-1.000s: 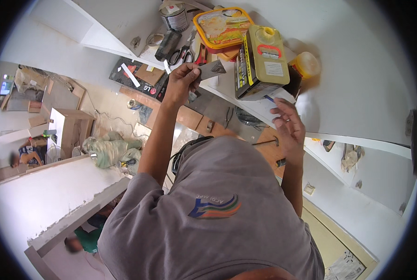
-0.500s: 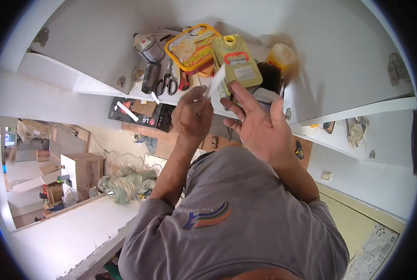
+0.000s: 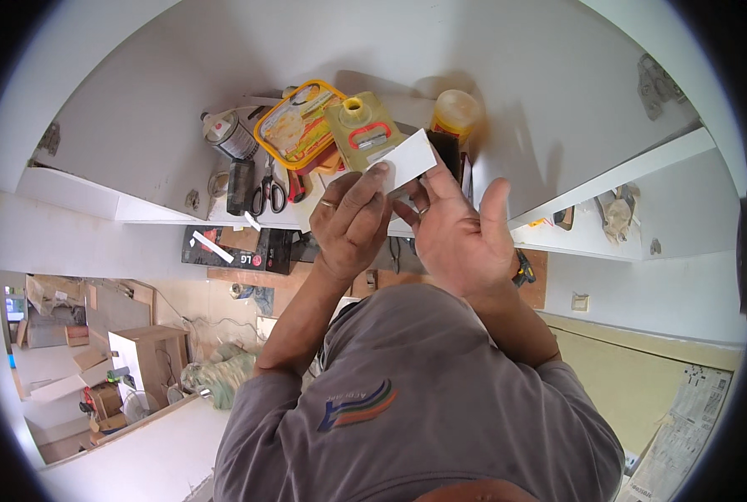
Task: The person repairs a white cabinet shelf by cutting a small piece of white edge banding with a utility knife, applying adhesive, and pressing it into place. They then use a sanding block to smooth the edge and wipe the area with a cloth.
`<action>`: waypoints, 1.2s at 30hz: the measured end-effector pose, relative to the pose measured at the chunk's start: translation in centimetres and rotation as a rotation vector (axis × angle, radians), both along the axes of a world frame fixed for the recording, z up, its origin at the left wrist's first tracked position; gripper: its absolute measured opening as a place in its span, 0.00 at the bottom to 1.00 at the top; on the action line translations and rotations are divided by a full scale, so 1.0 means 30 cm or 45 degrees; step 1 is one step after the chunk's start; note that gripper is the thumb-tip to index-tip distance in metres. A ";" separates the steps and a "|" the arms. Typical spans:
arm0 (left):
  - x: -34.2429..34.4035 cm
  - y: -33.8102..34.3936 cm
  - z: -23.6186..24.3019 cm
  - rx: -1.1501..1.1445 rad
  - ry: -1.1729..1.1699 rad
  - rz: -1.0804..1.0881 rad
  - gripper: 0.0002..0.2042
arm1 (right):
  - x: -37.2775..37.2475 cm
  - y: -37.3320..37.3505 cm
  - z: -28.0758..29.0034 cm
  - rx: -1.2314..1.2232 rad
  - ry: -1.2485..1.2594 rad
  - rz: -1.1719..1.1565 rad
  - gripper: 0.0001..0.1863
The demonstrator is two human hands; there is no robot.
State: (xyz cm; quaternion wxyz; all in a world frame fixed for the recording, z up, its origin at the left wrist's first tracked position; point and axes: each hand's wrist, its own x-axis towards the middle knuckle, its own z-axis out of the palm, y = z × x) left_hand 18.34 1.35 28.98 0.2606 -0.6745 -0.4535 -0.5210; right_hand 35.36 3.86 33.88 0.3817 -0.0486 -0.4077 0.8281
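Note:
A small white rectangular sheet (image 3: 413, 159) is pinched at its lower left corner between the thumb and fingers of my left hand (image 3: 352, 222). My right hand (image 3: 465, 238) is beside it, palm turned up and thumb apart. Its index finger reaches the sheet's right end, while the other fingers curl loosely and seem to hold nothing. Just beyond the sheet stands a yellowish metal can (image 3: 352, 113) with a red handle. To its left are a yellow-rimmed plastic tub (image 3: 266, 136), a red-handled cutter (image 3: 296, 186) and black-handled scissors (image 3: 269, 194).
The shelf also holds a round tin (image 3: 238, 140), a dark block (image 3: 240, 186) and a yellow jar with a pale lid (image 3: 457, 115). Below lies a black carton (image 3: 269, 255) with white strips. A cabinet (image 3: 151, 360) and wrapped bundle (image 3: 227, 368) stand lower left.
The white sheet has turned from nearly edge-on to showing its broad face. My right index finger has come to its right end. The whole view has shifted, with the shelf things lower and further left.

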 end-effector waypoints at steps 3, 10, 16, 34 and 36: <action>-0.009 0.005 0.000 -0.021 0.033 -0.009 0.15 | 0.016 0.017 0.014 -0.051 0.013 -0.027 0.61; -0.064 -0.014 -0.046 -0.106 -0.123 0.113 0.14 | 0.031 0.024 0.046 -0.385 0.207 0.010 0.56; -0.217 -0.168 -0.125 -0.491 -1.591 -0.427 0.08 | 0.213 0.059 0.074 0.149 0.082 -0.087 0.49; 0.557 0.187 0.432 -0.285 -0.315 -1.177 0.03 | 0.610 0.050 0.402 1.138 -0.521 -1.481 0.48; 0.551 0.192 0.468 -0.309 -0.237 -1.167 0.03 | 0.603 0.051 0.396 1.081 -0.480 -1.398 0.50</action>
